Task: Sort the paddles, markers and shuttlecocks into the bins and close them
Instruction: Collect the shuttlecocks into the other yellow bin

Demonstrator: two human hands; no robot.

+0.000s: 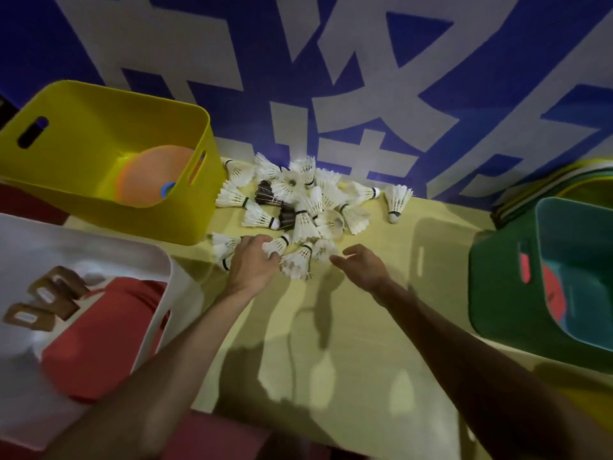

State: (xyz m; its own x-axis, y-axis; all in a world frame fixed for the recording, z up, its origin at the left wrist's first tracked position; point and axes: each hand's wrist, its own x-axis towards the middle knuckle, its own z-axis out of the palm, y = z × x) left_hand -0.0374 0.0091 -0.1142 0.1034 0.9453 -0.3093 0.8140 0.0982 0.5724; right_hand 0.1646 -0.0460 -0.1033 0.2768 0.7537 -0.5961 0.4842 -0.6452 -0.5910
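**Both hands at the near edge of the shuttlecock pile**

The left hand curls its fingers over a few shuttlecocks at the pile's near edge, gripping them. The right hand, just beside it, is loosely cupped and holds nothing, its fingertips almost at the feathers. The rest of the pile lies beyond both hands on the table. Beyond and left of the left hand is a yellow bin with orange markers. Nearer on that side, a white bin holds red paddles. A green bin sits well right of the right hand.
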